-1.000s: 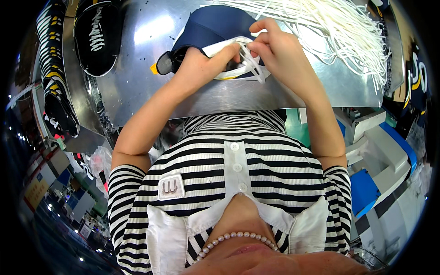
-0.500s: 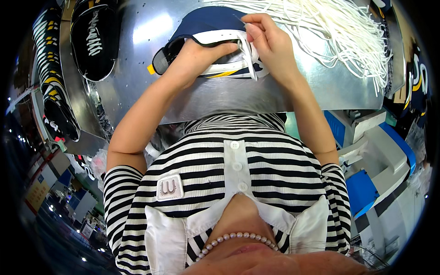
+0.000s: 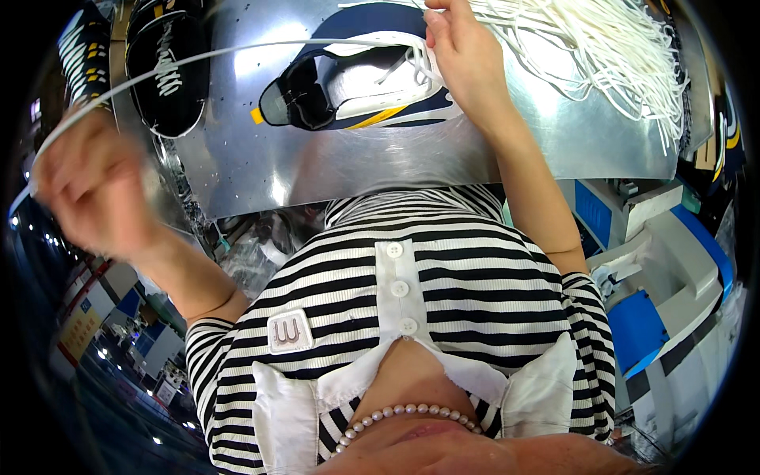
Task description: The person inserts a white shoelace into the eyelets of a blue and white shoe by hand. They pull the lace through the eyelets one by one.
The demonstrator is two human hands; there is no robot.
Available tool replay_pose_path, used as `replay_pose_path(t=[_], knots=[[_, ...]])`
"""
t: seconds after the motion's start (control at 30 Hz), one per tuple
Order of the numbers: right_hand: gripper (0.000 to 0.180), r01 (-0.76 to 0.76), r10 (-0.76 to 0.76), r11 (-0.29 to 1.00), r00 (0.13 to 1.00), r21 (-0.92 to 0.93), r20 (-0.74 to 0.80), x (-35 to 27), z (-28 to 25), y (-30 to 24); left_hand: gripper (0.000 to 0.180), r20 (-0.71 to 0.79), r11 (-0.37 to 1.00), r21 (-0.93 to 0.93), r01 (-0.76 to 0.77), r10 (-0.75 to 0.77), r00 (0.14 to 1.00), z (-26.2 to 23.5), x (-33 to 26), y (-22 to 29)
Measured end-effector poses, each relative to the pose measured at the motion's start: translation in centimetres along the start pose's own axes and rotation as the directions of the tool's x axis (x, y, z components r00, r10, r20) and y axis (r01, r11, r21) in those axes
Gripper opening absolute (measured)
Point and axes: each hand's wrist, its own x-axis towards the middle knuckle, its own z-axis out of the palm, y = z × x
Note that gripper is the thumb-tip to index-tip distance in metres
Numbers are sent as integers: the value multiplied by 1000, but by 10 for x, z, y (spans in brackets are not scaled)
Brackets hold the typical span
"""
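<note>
A navy shoe upper with white edging and a yellow stripe lies on the metal table, its toe to the right. A white shoelace runs from its eyelets in a long arc to my left hand. That hand is raised far out to the left, blurred, and closed on the lace, whose end trails past it. My right hand rests by the eyelet end of the upper. Its fingertips pinch a thin needle-like tool, mostly cut off by the top edge.
Loose white shoelaces lie in a big heap at the right. A black shoe upper with white lacing sits at the left, beside a row of stacked uppers. A grey and blue machine stands below the table's right edge.
My left hand has left the inside of the upper and swung far left, drawing the lace out with it. My right hand has shifted slightly up, still pinching the thin tool.
</note>
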Motion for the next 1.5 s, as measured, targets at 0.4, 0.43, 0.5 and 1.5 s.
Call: replay_pose_path(t=[0.4, 0.43, 0.5, 1.5], knots=[[16, -137, 94, 830, 990, 541, 107, -10, -16, -12, 15, 224, -389, 890, -239, -86, 971, -72, -30, -185], [14, -155, 109, 828, 987, 540, 116, -18, -22, -19, 15, 184, -336, 922, -195, -66, 981, -77, -29, -188], [20, -73, 8, 925, 985, 373, 173, -36, -31, -23, 17, 205, -317, 923, -217, -69, 976, -79, -25, -189], [22, -18, 19, 1000, 976, -8, 216, -71, 0, -23, 21, 200, -248, 940, -234, -155, 967, -81, -28, -194]])
